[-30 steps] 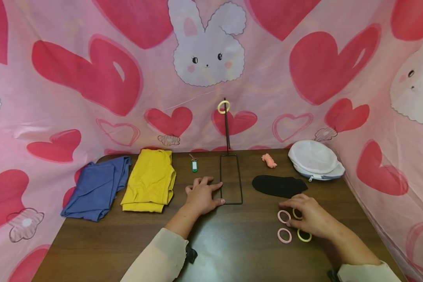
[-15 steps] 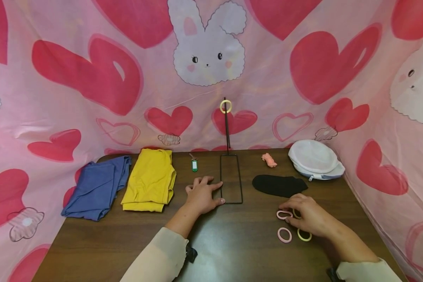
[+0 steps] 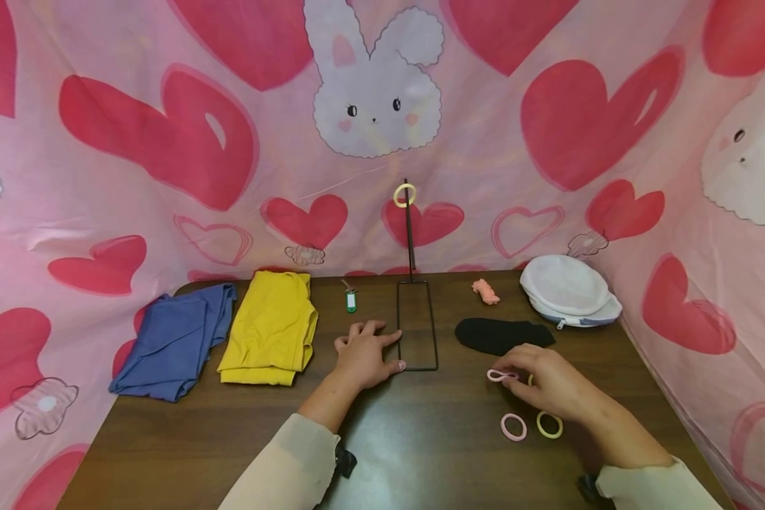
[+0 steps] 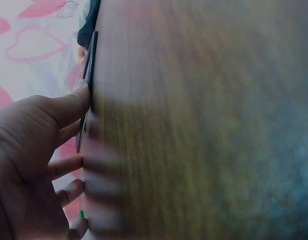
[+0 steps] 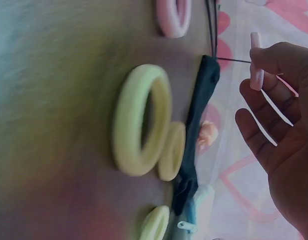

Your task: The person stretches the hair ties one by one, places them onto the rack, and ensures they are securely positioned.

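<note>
Pink ring [image 5: 257, 79] in a gentle pinch, probably light and soft

In head view, right of centre in the lower half: holding the pink ring between thumb and fingers of the right hand [image 3: 557, 382], just in front of the black sock [image 3: 494, 336]. Bent to a narrow waist, so judged elastic, very light and not fragile. Better to take by the outer rim, softly, for keeping the hole open. Lying lower, on the table [image 3: 421, 453]: a second pink ring [image 3: 503, 424]

At centre, with left hand [image 3: 366, 354]: touching the wire stand [image 3: 411, 237] at its base, likely stiff and thin

In left wrist view, at left: thumb laid on the wire, fingers spread, not clenched; impossible to tell how firmly pressed

In right wrist view, upper right: pink ring seen edge-on, grasped by fingertips; other fingers slightly bent. Looks matt, so hardly slippery
</note>
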`<state>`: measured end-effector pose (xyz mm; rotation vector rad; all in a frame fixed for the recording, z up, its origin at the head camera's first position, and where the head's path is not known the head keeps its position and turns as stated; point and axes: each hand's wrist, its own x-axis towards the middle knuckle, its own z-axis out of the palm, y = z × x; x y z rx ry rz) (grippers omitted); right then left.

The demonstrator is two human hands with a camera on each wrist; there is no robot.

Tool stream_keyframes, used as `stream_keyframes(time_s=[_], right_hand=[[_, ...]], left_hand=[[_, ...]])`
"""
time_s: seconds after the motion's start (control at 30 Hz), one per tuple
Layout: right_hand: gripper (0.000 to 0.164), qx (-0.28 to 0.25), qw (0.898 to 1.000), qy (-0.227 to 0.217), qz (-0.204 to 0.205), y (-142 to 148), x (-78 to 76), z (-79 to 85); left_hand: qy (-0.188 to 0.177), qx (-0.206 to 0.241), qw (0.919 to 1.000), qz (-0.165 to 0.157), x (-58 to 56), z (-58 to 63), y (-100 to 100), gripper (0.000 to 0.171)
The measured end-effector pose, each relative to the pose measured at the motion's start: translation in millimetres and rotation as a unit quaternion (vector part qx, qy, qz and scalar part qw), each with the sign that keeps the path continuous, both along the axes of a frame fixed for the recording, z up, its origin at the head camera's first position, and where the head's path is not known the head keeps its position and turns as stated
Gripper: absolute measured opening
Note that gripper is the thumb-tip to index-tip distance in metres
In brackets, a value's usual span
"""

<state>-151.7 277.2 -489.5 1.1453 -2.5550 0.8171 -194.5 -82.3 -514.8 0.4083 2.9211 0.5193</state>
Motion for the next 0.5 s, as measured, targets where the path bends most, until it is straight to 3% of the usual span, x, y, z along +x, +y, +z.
stream_keyframes(time_s=[0.5], right_hand=[[0.029, -0.025, 0.999, 0.028, 0.015, -31.9, -17.5, 29.0]], left_hand=[[0.001, 0.003, 1.0, 0.0, 0.7, 0.1, 0.1, 0.066]])
